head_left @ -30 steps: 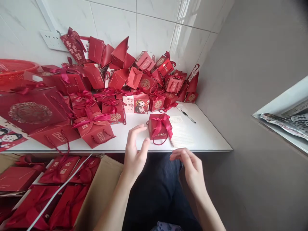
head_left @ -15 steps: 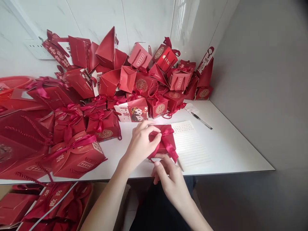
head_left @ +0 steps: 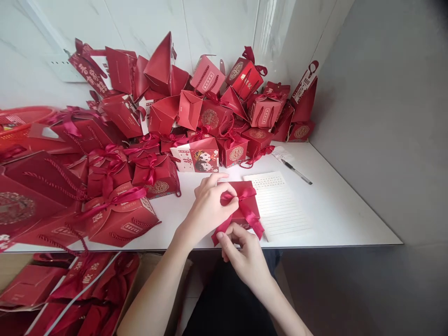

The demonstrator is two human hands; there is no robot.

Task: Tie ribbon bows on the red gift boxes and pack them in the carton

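Note:
A dark red gift box point(head_left: 250, 207) lies near the front edge of the white table, with a crimson ribbon point(head_left: 251, 219) tied in a bow across its top. My left hand point(head_left: 212, 203) reaches over the box's left side, thumb and forefinger pinched on the ribbon by the knot. Below, my right hand point(head_left: 245, 249) has its thumb and fingers closed on the ribbon's left tail at the box's front. The other tail hangs loose over the right front corner. My left hand hides part of the box's left side.
A lined notebook point(head_left: 280, 205) with writing lies right of the box, and a pen point(head_left: 297, 172) behind it. Many red gift boxes point(head_left: 154, 179) are piled left and back. A cardboard box point(head_left: 145, 270) below holds more. A grey wall point(head_left: 381, 130) bounds the right.
My right hand has closed on the ribbon's left tail, which now sticks out at the front left. My left hand keeps its pinch near the knot. The whole view has shifted slightly.

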